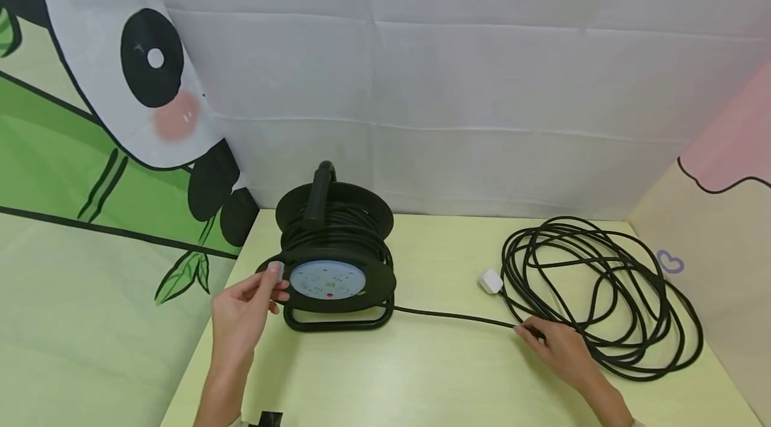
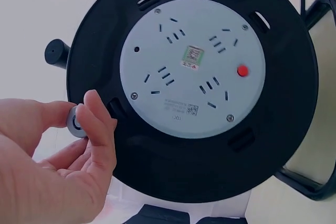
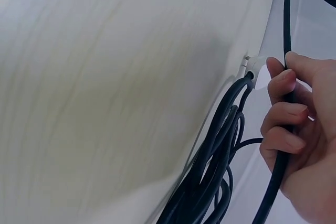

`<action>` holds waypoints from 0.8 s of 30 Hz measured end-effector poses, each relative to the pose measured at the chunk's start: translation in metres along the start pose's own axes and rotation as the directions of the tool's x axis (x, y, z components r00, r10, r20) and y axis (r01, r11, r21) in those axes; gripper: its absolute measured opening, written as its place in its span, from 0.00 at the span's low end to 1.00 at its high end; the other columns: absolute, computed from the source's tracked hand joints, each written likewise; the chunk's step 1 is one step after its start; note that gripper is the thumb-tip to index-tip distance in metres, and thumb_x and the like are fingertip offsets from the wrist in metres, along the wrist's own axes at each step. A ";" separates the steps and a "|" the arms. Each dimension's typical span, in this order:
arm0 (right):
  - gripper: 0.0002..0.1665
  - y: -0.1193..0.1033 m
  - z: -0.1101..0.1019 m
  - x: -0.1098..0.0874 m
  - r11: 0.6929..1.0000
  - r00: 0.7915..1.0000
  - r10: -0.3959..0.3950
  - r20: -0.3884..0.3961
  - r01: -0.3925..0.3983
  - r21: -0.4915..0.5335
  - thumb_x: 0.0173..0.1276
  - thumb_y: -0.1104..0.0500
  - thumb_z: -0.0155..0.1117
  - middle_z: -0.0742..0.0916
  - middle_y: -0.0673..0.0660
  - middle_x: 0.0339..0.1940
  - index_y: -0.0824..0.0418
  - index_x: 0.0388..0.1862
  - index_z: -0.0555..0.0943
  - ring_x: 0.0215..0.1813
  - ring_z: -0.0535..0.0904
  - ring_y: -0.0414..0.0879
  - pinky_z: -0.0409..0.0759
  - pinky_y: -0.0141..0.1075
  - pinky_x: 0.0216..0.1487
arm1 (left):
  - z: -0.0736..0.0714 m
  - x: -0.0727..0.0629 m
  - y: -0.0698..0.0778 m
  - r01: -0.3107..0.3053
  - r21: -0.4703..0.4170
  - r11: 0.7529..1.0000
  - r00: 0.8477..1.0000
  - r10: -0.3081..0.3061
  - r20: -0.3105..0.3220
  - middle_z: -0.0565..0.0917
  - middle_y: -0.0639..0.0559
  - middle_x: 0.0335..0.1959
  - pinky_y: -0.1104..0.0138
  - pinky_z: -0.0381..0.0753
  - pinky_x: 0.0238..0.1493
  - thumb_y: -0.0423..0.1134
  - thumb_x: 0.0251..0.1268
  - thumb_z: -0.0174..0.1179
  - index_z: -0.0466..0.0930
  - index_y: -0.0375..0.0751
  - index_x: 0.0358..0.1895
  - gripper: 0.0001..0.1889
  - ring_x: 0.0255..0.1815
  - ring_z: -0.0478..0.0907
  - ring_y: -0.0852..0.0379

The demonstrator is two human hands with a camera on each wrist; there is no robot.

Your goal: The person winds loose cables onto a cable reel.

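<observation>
Cable reel (image 1: 337, 233) stands toward the table's (image 1: 446, 380) ten o'clock. At its front disc's (image 1: 328, 280) nine o'clock, the left hand (image 1: 241, 313) pinches a grey knob (image 2: 72, 128) with closed-up fingers, likely because it gives leverage. Toward three o'clock, black cord (image 1: 452, 315) runs past a white plug (image 1: 490, 282) to the right hand (image 1: 557, 350); curled fingers hold it, probably so that stretch lies straight, near the loose coil (image 1: 661, 286).

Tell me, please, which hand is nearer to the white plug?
Right. The right hand grips the black cable, nearer the camera and to the right of the white plug; the left hand is far to its left, holding the grey knob on the reel.
</observation>
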State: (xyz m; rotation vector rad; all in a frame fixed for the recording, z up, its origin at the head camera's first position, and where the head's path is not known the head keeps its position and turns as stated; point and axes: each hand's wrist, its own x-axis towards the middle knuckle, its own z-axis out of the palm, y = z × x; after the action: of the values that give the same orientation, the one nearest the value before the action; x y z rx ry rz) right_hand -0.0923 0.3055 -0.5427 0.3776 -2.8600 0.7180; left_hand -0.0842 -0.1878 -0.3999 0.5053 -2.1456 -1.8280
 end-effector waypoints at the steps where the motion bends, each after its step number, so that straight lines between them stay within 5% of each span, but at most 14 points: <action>1: 0.04 0.000 0.001 0.001 1.000 1.000 -0.003 -0.005 0.003 -0.003 0.70 0.50 0.72 0.75 0.33 0.18 0.47 0.36 0.87 0.20 0.64 0.30 0.65 0.31 0.22 | 0.000 0.000 0.001 0.004 -0.008 1.000 1.000 -0.004 0.009 0.88 0.54 0.27 0.73 0.81 0.26 0.48 0.73 0.65 0.86 0.25 0.49 0.23 0.24 0.83 0.62; 8: 0.05 -0.003 0.007 0.004 1.000 1.000 -0.008 0.005 0.008 0.003 0.68 0.50 0.74 0.83 0.37 0.24 0.49 0.35 0.88 0.22 0.65 0.30 0.68 0.30 0.23 | 0.008 -0.002 0.007 -0.009 -0.039 0.999 0.998 0.011 0.055 0.88 0.51 0.27 0.72 0.83 0.28 0.47 0.74 0.65 0.85 0.24 0.48 0.22 0.24 0.83 0.60; 16: 0.06 -0.010 0.010 0.007 0.998 0.995 0.052 0.087 -0.055 0.031 0.72 0.47 0.70 0.86 0.38 0.28 0.46 0.36 0.88 0.23 0.66 0.32 0.68 0.31 0.25 | 0.011 -0.005 0.010 -0.041 0.034 0.999 0.998 0.039 0.052 0.88 0.53 0.26 0.71 0.80 0.24 0.50 0.72 0.66 0.88 0.29 0.47 0.22 0.21 0.80 0.60; 24: 0.05 -0.014 0.016 0.010 0.998 0.998 0.000 0.070 -0.004 0.057 0.71 0.49 0.72 0.83 0.35 0.27 0.44 0.34 0.86 0.23 0.66 0.30 0.69 0.30 0.26 | 0.018 -0.009 0.014 -0.092 0.079 0.993 0.994 0.088 0.058 0.87 0.52 0.27 0.70 0.81 0.24 0.51 0.72 0.66 0.89 0.31 0.45 0.21 0.26 0.82 0.61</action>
State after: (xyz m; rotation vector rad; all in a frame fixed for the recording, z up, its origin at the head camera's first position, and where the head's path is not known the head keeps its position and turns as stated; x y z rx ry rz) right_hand -0.0992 0.2837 -0.5486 0.4155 -2.9107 0.8036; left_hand -0.0848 -0.1658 -0.3890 0.3737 -2.2481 -1.7317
